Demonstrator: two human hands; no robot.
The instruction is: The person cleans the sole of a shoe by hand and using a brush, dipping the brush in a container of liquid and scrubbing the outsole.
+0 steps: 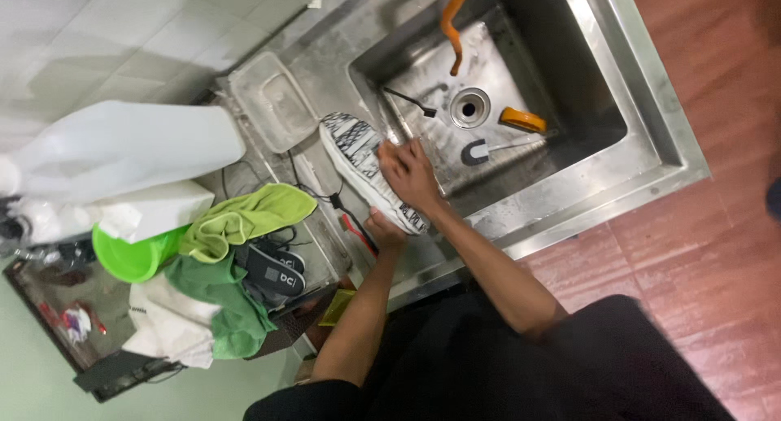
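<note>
A white sneaker with a black pattern lies on the steel counter at the left rim of the sink. My left hand grips its near end from below. Across the middle of the shoe lies my right hand, with the fingers curled over its far side. I cannot tell whether that hand also holds something small.
In the sink basin are a drain, an orange brush, a dark-headed brush and a thin black brush. An orange hose hangs above. On the counter are a clear tub, green cloths, a green basin and black sandals.
</note>
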